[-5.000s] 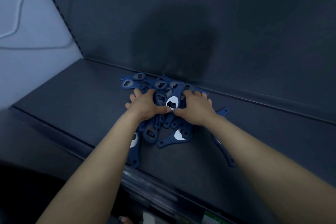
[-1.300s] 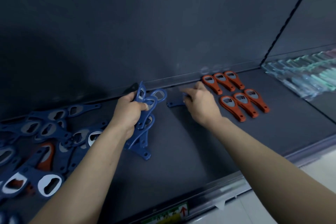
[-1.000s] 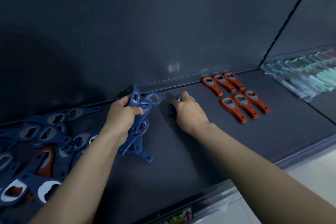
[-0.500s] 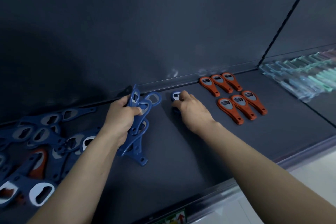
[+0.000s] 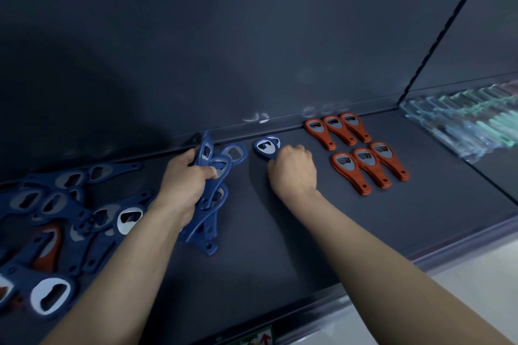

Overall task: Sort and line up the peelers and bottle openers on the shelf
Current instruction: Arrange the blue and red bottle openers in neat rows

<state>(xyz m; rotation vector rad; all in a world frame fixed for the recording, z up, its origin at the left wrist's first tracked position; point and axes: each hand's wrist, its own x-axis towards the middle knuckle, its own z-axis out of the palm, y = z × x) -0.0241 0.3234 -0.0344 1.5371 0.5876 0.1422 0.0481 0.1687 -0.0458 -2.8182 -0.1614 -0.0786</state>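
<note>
My left hand (image 5: 183, 185) grips a bunch of several blue bottle openers (image 5: 214, 176), their handles hanging down to the shelf. My right hand (image 5: 293, 171) has its fingers curled over the handle of a single blue bottle opener (image 5: 266, 146) that lies flat near the back of the dark shelf (image 5: 280, 232). To its right several orange bottle openers (image 5: 356, 148) lie in two neat rows. A loose heap of blue bottle openers (image 5: 61, 210) with an orange one (image 5: 49, 246) among them fills the left side.
Packaged peelers in teal and pale colours (image 5: 465, 120) lie on the adjoining shelf section at far right, past a divider line. The back wall (image 5: 252, 36) rises just behind the openers. The shelf's front lip (image 5: 364, 288) runs along the bottom.
My right hand has set one blue opener down flat near the back, just left of the orange rows, and straightened it. My left hand has kept the bunch almost still.
</note>
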